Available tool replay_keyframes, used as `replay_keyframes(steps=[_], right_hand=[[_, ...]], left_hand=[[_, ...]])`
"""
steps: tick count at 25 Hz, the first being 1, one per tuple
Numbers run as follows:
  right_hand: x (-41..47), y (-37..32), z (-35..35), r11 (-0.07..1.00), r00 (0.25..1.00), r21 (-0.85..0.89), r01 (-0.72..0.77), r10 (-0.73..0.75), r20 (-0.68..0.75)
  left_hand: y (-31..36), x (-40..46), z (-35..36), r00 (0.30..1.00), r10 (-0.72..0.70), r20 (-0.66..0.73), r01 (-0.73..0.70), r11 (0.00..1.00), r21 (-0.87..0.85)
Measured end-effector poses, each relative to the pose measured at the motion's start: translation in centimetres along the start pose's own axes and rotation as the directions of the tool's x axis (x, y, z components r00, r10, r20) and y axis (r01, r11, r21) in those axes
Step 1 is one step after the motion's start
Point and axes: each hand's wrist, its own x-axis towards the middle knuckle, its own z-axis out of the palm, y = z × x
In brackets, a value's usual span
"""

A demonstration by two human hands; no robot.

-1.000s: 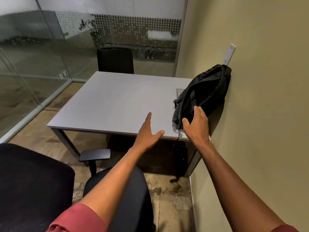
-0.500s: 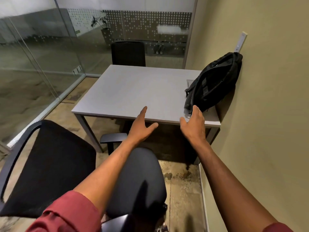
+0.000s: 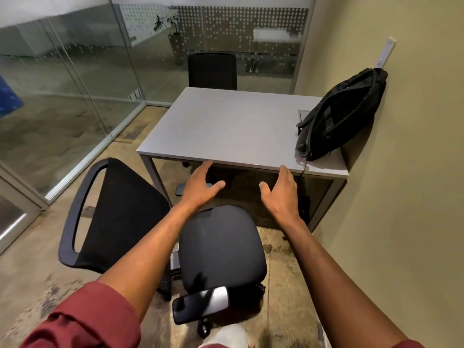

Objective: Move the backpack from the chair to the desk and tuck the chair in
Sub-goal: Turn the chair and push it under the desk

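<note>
The black backpack (image 3: 339, 116) stands on the grey desk (image 3: 226, 129) at its right end, leaning against the beige wall. A black office chair (image 3: 221, 247) sits in front of the desk, pulled out, its seat bare and its mesh backrest (image 3: 120, 217) turned to the left. My left hand (image 3: 200, 187) hovers open above the seat's far edge, just below the desk's front edge. My right hand (image 3: 281, 192) is open too, a little to the right, holding nothing and apart from the backpack.
A second black chair (image 3: 212, 71) stands behind the desk. Glass partitions (image 3: 75, 84) run along the left and back. The beige wall (image 3: 406, 197) closes the right side. An armrest (image 3: 200, 307) of the near chair juts toward me.
My right hand has let go of the backpack and both hands have drawn back from the desk to above the chair seat. The view has pulled back, showing more of the chair.
</note>
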Motion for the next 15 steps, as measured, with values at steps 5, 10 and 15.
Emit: replay_keyframes(steps=[5,10,15], right_hand=[[-1.6,-1.6,2.3,0.999,1.0,0.026,-0.023,0.022,0.016],[-2.8,-3.3,6.1,0.996,0.996,0.046,-0.077,0.075,0.058],[-4.1,-6.6,10.8,0.997,0.992,0.034,-0.072,0.068,0.107]], left_hand=[[-2.7,-1.4,-3.2,0.999,-0.036,0.008,0.036,0.998,0.044],[-6.6,-1.8,-6.9,0.999,-0.04,-0.014,0.041,0.99,0.132],[-11.9,-0.5,-11.6,0.999,-0.047,0.013,0.041,0.96,0.278]])
